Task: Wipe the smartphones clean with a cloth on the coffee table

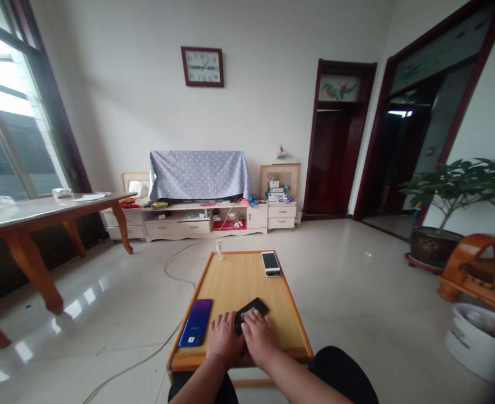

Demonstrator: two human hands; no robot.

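On the low light-wood table (pixel 239 280), left hand (pixel 226 338) and right hand (pixel 259 335) cover a flat black smartphone (pixel 254 308)
Both hands lie flat, unclenched; lifting it calls for an edge pinch

**Only the Clock Face Can Be Read**

The wall clock (pixel 202 66), framed in dark wood, carries black numerals around its white face. Those along the bottom edge read 7, 6 and 5, while the rest are too blurred to tell. The blue and purple phone (pixel 195 322) on the low table bears a small pale mark near its lower end, too small to read. The black phone (pixel 258 307) beside it is partly covered and shows no legible print.
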